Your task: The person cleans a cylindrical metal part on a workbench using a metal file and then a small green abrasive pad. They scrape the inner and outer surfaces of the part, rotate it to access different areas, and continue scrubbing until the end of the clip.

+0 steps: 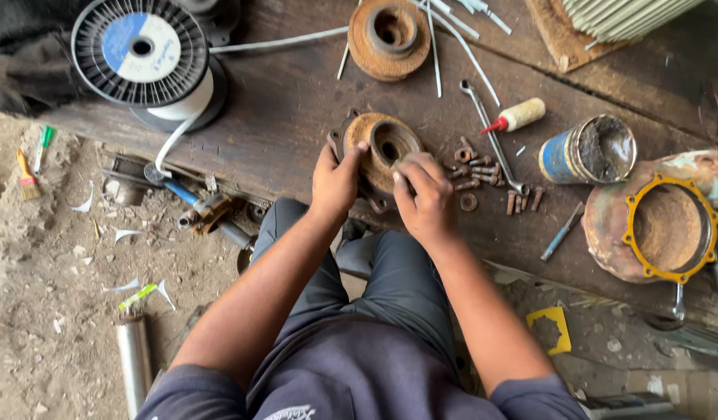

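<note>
Person seated at a dark wooden workbench (296,117), both hands on a rusty round flanged housing (384,148) that lies flat near the bench's front edge, bore facing up. Left hand (335,180) grips the housing's left rim, thumb hooked over the top, fingers curled round the side. Right hand (423,194) is bent over the right rim with fingertips pinched close together; whether they pinch a small part or just press the metal I cannot tell. Judging progress: the housing looks stripped bare, with a scatter of rusty bolts and nuts (483,175) lying loose just right of it beside a spanner (491,132), so the unbolting seems done. A second rusty housing (388,37) sits further back, apart and untouched. The open grease tin (588,149) and small red-nozzled bottle (516,117) stand near, nothing from them visibly applied to the part in hand. The large end cover with yellow gasket (664,225) rests at far right, separate. Cleaning, greasing and refitting all appear left to do. A wire spool (145,54) stands at back left.
</note>
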A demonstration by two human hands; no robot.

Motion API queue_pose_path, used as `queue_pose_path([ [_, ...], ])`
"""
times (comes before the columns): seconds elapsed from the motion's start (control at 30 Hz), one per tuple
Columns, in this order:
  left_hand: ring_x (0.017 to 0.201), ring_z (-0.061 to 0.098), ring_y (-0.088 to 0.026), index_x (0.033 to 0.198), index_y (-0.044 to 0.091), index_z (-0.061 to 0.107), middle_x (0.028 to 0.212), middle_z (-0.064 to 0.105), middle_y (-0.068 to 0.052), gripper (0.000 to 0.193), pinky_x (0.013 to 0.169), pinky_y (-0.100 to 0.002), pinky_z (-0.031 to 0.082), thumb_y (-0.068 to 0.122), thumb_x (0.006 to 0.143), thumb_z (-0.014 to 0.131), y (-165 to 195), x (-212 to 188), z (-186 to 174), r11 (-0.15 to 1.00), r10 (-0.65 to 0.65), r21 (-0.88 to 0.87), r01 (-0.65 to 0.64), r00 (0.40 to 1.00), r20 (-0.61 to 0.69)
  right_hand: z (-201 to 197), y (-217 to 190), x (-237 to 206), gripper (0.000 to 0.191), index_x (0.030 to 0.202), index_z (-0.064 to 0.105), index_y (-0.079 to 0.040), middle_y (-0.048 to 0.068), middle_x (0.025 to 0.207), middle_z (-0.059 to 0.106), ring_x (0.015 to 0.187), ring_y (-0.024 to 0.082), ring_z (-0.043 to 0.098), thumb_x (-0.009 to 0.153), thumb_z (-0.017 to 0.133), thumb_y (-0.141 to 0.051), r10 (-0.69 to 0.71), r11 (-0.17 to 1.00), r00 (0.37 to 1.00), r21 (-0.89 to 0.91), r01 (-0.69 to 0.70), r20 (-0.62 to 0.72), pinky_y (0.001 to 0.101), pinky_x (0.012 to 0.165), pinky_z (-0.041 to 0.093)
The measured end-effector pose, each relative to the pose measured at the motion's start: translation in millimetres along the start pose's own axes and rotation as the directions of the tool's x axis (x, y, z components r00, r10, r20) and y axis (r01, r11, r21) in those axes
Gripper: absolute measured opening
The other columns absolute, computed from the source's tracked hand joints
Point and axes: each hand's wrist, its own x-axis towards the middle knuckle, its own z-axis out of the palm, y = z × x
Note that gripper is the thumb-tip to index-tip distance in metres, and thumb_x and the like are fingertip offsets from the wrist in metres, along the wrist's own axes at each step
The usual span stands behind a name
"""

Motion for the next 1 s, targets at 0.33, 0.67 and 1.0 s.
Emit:
queue_pose_path([
  [0.33, 0.093, 0.071, -0.018, 0.124, 0.001, 0.062, 0.107, 0.074, -0.012, 0.054, 0.078, -0.034, 0.059, 0.040, 0.088, 0.070, 6, -2, 2, 0.999, -0.036, -0.012, 0.036, 0.999, 0.001, -2, 7, 3, 0.011, 0.103, 0.067, 0.005, 0.019, 0.107, 0.067, 0.098, 0.036, 0.070, 0.093, 0.068, 0.002, -0.003, 1.000, 0.999, 0.018, 0.002, 0.049, 0.0433, 0.086, 0.057],
  [0.67, 0.098, 0.071, -0.018, 0.126, 0.002, 0.062, 0.111, 0.074, -0.012, 0.056, 0.084, -0.033, 0.057, 0.043, 0.089, 0.070, 7, -3, 2, 0.997, -0.030, 0.069, 0.032, 0.999, -0.021, -1, 12, 1, 0.010, 0.101, 0.070, 0.002, 0.019, 0.106, 0.069, 0.096, 0.035, 0.072, 0.091, 0.068, 0.000, -0.029, 0.999, 0.999, -0.034, 0.030, 0.030, 0.0420, 0.084, 0.058],
  [1.0, 0.094, 0.071, -0.019, 0.125, 0.001, 0.063, 0.109, 0.075, -0.014, 0.056, 0.081, -0.033, 0.058, 0.042, 0.089, 0.071, 5, -1, 2, 0.998, -0.027, 0.063, 0.029, 0.999, -0.026, 0, 8, 3, 0.010, 0.102, 0.066, 0.005, 0.019, 0.106, 0.067, 0.099, 0.037, 0.069, 0.093, 0.068, 0.002, -0.037, 0.999, 0.999, 0.004, 0.036, 0.036, 0.0429, 0.087, 0.057],
])
